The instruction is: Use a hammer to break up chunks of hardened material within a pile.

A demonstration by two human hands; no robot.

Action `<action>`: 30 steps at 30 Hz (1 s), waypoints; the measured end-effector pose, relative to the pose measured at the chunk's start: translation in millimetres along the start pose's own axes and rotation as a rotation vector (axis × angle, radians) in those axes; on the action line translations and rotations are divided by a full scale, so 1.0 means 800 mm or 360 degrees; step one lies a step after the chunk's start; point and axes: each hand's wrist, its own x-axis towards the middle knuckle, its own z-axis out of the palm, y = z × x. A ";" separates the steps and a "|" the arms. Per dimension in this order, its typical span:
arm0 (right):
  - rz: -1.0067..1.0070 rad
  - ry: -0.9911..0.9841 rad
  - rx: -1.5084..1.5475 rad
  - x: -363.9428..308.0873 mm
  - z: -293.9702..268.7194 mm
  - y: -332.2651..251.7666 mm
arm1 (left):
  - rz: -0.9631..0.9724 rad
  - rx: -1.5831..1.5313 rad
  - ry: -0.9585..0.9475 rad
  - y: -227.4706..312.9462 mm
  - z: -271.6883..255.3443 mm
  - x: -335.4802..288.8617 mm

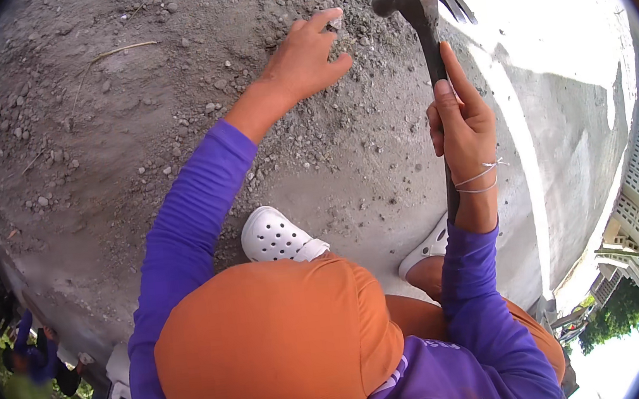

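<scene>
My right hand [460, 118] grips the dark handle of a black claw hammer [424, 9], its head raised above the ground at the top of the view. My left hand [306, 59] reaches forward onto the gravelly ground, its fingertips pinching a small pale stone [335, 22] just left of the hammer head. Both arms wear purple sleeves. A white string bracelet circles my right wrist.
Rough concrete ground [134, 141] strewn with small stones and dust. White perforated clogs [276, 235] on my feet, orange trousers over my knees. A concrete ledge [555, 143] drops off at the right. A person in purple crouches at lower left [36, 354]. Buildings and trees far right.
</scene>
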 end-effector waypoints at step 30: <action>-0.1144 0.0344 -0.0178 0.014 0.019 0.041 | 0.0083 0.0333 0.0021 0.009 0.034 -0.050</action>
